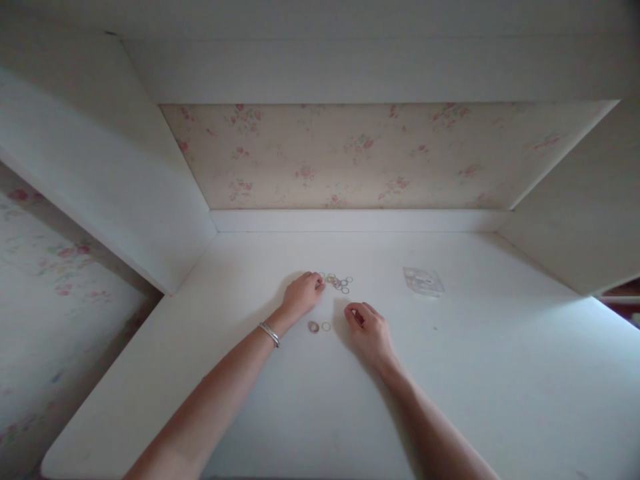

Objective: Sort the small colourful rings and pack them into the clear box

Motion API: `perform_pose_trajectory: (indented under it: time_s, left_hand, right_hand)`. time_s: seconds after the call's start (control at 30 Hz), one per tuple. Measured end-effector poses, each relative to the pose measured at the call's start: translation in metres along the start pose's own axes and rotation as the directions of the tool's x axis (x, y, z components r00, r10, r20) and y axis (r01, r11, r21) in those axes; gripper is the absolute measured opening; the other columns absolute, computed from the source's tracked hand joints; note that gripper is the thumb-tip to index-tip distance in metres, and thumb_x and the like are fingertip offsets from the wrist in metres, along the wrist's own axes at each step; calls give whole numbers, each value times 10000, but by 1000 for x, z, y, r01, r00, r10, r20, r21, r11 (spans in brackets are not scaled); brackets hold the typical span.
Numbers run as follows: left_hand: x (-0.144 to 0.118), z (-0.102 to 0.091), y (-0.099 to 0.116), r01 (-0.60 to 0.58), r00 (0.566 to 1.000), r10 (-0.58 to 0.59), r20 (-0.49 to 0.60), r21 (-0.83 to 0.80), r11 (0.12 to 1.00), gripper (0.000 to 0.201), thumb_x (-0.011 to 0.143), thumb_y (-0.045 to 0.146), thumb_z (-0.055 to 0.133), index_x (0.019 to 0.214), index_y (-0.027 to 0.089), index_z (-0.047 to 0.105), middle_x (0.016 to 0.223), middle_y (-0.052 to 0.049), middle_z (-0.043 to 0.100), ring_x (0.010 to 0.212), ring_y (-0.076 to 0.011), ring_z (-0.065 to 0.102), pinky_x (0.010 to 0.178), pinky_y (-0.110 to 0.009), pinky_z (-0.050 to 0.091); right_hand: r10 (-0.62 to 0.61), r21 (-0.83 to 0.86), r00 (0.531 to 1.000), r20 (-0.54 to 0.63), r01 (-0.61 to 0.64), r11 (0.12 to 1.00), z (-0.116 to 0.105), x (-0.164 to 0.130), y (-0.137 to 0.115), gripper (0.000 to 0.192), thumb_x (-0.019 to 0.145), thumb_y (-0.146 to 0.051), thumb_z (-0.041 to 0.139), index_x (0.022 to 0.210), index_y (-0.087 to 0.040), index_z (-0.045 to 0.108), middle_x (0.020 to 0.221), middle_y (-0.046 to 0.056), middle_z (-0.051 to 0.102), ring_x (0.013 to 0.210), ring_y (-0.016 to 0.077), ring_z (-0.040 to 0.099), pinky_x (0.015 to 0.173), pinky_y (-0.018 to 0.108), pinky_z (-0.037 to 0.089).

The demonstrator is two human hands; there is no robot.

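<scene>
Forearms (pixel 227 387) converge, left hand (pixel 301 293) beside rings (pixel 337 283), right hand (pixel 371 331) curled.

This looks like a room in a home: cream wallpaper printed with pink roses (pixel 325 157) shows behind a smooth white desk-like surface with a rounded corner (pixel 500 387), framed by plain white side panels (pixel 115 147) and a broad white overhead board (pixel 350 70).
</scene>
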State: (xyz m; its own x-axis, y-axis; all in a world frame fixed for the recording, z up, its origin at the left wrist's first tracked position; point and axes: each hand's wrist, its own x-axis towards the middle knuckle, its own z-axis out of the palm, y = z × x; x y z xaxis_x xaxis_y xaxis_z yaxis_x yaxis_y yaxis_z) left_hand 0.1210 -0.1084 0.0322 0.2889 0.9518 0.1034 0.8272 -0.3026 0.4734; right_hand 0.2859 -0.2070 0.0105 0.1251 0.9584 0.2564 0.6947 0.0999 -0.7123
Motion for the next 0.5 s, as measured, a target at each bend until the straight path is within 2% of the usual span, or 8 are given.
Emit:
perform_pose_trajectory:
  time_s: [0.2, 0.5]
  left_hand:
    - [4, -1, 0, -27, 998, 21, 67, 90, 996, 231, 888, 285, 440, 937, 198, 648, 995, -68, 623, 912, -193, 568, 789, -282, 404]
    - [-7, -5, -10, -95, 989, 89, 120, 39, 995, 200, 877, 237, 459, 878, 171, 648, 932, -75, 633, 905, -187, 574, 831, -277, 400]
  right_hand:
    - [-11, 10, 1000, 19, 11, 1000, -1, 2, 0, 271, 878, -355, 406, 855, -212, 635, 772, 25, 615, 648, 137, 539, 629, 241, 391]
    - [-32, 27, 999, 32, 31, 999, -1, 4, 2, 233, 869, -280, 408, 843, -211, 629, 799, 28, 624, 708, 140, 560, 676, 235, 404]
